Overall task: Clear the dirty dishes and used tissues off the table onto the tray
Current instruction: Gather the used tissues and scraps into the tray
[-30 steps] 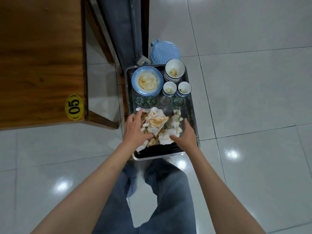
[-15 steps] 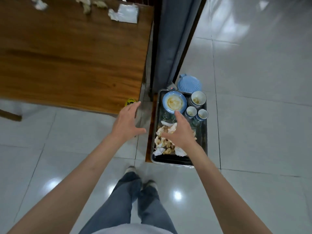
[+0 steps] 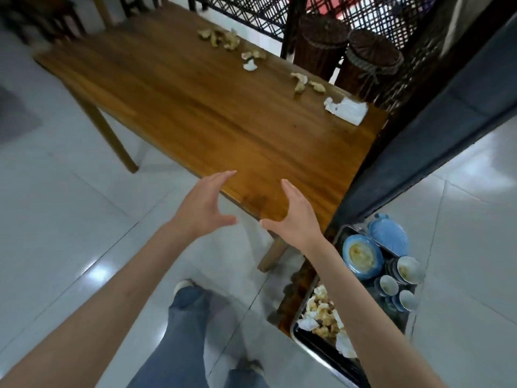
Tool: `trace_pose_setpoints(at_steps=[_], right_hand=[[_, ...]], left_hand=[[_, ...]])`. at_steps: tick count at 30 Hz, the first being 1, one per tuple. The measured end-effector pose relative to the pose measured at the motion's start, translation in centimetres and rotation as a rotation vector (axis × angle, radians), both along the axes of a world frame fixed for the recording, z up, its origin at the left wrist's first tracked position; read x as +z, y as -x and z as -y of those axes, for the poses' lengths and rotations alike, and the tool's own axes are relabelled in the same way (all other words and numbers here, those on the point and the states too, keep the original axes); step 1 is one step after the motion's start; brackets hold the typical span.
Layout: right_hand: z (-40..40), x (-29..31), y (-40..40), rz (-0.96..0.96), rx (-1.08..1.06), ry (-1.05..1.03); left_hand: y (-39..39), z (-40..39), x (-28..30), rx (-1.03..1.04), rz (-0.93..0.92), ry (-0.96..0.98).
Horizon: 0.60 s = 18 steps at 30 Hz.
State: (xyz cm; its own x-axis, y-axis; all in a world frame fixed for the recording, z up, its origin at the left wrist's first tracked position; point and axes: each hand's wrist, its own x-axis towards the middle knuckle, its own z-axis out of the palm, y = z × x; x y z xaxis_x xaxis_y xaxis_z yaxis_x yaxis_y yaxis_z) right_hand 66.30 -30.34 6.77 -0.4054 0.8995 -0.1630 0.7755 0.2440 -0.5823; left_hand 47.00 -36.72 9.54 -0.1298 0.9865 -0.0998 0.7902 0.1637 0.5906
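Dishes are already sitting on the tray (image 3: 321, 348). Tissues (image 3: 346, 110) are still lying along the table (image 3: 195, 107) far edge. Both the left hand (image 3: 205, 208) and the right hand (image 3: 296, 217) are hovering spread and holding nothing.

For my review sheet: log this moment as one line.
hands: left, right open, empty | table: tissues remain | tray: dishes loaded

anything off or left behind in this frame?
Yes. Used tissues and crumpled scraps lie along the far edge of the table, not on the tray. The tray sits low beside the table, with the tissue pile and dishes on it. Left hand and right hand are empty.
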Motion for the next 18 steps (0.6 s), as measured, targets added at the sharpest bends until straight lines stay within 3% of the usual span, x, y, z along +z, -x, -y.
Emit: trace_pose_setpoints(at_steps=[9, 18], right_hand=[[-7.9, -0.1, 17.2, -0.024, 0.013, 0.004], [-17.4, -0.8, 26.6, -0.045, -0.098, -0.032]], left_hand=[[17.0, -7.1, 1.2, 0.04, -0.008, 0.053], [26.6, -19.3, -0.5, -0.005, -0.029, 0.03]])
